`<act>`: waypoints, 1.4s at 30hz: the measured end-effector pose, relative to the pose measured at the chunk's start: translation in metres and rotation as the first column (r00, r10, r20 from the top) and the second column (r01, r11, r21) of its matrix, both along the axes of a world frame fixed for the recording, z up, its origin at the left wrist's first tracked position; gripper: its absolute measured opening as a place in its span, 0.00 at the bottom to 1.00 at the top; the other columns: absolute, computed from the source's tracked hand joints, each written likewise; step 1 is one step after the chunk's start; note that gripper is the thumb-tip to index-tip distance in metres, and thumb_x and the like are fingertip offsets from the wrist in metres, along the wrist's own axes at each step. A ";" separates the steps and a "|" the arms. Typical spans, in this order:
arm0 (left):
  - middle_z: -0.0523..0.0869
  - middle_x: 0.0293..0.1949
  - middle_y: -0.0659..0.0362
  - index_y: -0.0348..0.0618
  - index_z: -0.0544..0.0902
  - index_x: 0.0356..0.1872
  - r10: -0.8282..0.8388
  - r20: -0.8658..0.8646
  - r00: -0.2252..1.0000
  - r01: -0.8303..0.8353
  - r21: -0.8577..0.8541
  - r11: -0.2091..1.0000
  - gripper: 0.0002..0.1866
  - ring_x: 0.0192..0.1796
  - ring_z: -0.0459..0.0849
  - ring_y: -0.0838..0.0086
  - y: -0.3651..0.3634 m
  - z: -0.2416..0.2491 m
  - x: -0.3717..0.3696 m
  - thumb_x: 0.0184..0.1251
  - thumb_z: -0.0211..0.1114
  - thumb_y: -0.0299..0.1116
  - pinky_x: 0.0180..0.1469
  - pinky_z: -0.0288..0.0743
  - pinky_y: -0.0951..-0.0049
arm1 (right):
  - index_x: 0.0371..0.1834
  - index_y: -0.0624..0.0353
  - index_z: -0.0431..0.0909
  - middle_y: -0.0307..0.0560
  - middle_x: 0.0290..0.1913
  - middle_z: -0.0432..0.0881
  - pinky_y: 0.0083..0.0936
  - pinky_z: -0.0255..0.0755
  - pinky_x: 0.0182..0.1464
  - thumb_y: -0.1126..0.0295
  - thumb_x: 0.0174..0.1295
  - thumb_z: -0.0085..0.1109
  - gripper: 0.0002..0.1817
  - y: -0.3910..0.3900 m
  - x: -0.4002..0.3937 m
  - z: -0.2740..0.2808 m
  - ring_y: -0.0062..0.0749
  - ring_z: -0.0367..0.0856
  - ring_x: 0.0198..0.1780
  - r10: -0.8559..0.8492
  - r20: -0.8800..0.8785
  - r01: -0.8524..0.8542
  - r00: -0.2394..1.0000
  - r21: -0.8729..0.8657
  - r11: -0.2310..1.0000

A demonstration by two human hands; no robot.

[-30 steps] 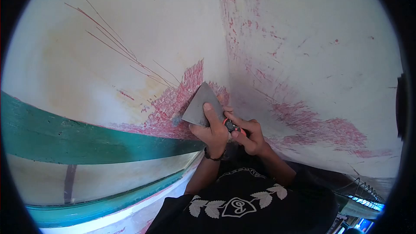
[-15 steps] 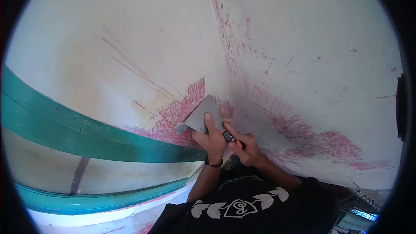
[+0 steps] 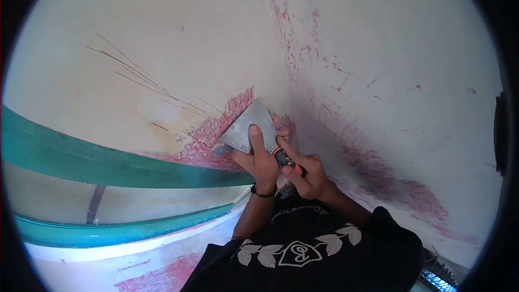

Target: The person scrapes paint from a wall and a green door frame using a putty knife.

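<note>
A putty knife (image 3: 250, 125) with a wide grey metal blade lies against the wall near the inner corner. Its blade edge faces up and left, over a patch of exposed red paint (image 3: 211, 132). My left hand (image 3: 264, 168), a dark band at its wrist, grips the blade with the thumb laid along its face; its other fingers are partly hidden behind. My right hand (image 3: 309, 177) is wrapped round the black and red handle (image 3: 289, 161).
A green painted band (image 3: 108, 157) crosses the left wall, with a teal ledge (image 3: 124, 232) lower down. Thin scratches (image 3: 146, 84) mark the left wall. On the right wall (image 3: 400, 38) are scattered red patches (image 3: 416, 197). A grille (image 3: 439, 281) shows at lower right.
The view has shifted a little. The putty knife and both hands have moved slightly up along the red patch, nearer its top. Both hands keep their hold.
</note>
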State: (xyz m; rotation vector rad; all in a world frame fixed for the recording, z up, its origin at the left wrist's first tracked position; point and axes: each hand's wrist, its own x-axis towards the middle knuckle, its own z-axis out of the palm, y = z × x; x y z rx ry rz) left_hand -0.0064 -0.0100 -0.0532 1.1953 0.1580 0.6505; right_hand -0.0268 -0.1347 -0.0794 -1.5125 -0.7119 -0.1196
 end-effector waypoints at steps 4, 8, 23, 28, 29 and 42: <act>0.89 0.39 0.42 0.22 0.78 0.55 0.049 0.009 0.999 -0.049 -0.018 0.999 0.23 0.30 0.88 0.64 -0.006 -0.010 -0.007 0.81 0.54 0.41 0.33 0.84 0.68 | 0.73 0.68 0.69 0.58 0.34 0.86 0.27 0.78 0.38 0.73 0.65 0.59 0.31 -0.006 -0.001 -0.021 0.36 0.87 0.31 0.029 -0.006 -0.029 1.000 -0.067 0.997; 0.89 0.38 0.42 0.23 0.77 0.55 0.068 0.014 0.998 -0.068 -0.034 0.997 0.24 0.29 0.88 0.64 -0.007 -0.004 0.001 0.80 0.55 0.41 0.33 0.85 0.67 | 0.72 0.68 0.69 0.58 0.33 0.86 0.28 0.78 0.37 0.73 0.65 0.59 0.31 -0.006 0.008 -0.004 0.37 0.86 0.29 0.040 -0.005 -0.040 0.999 -0.037 0.998; 0.89 0.36 0.44 0.24 0.80 0.50 0.108 0.030 0.994 -0.105 -0.082 0.991 0.23 0.27 0.88 0.65 -0.011 -0.009 0.000 0.79 0.58 0.42 0.30 0.84 0.69 | 0.73 0.66 0.70 0.59 0.31 0.85 0.30 0.78 0.35 0.71 0.65 0.60 0.31 -0.004 0.006 -0.021 0.35 0.84 0.26 0.011 0.048 -0.012 0.999 0.013 1.000; 0.89 0.36 0.44 0.24 0.80 0.50 0.053 -0.026 0.998 -0.055 -0.079 0.995 0.22 0.27 0.88 0.65 -0.009 0.024 0.001 0.79 0.57 0.41 0.29 0.83 0.69 | 0.73 0.69 0.68 0.64 0.43 0.87 0.31 0.79 0.44 0.72 0.66 0.59 0.31 -0.009 0.005 0.016 0.40 0.87 0.35 0.034 -0.015 -0.036 0.999 -0.127 0.991; 0.89 0.36 0.44 0.24 0.80 0.50 0.030 -0.019 0.999 -0.032 -0.094 0.995 0.22 0.27 0.88 0.65 -0.007 0.022 0.000 0.79 0.57 0.41 0.29 0.83 0.69 | 0.73 0.70 0.68 0.64 0.44 0.87 0.32 0.79 0.45 0.72 0.66 0.58 0.31 -0.005 0.010 0.019 0.41 0.88 0.36 0.020 0.030 -0.017 0.999 -0.079 0.997; 0.89 0.37 0.42 0.23 0.80 0.51 0.044 -0.022 0.999 -0.045 -0.035 0.998 0.21 0.26 0.88 0.65 0.001 -0.006 -0.006 0.80 0.55 0.39 0.29 0.83 0.69 | 0.75 0.72 0.63 0.67 0.48 0.85 0.28 0.78 0.46 0.73 0.67 0.57 0.33 0.000 0.001 -0.008 0.38 0.89 0.41 0.077 0.020 -0.077 0.997 -0.023 0.997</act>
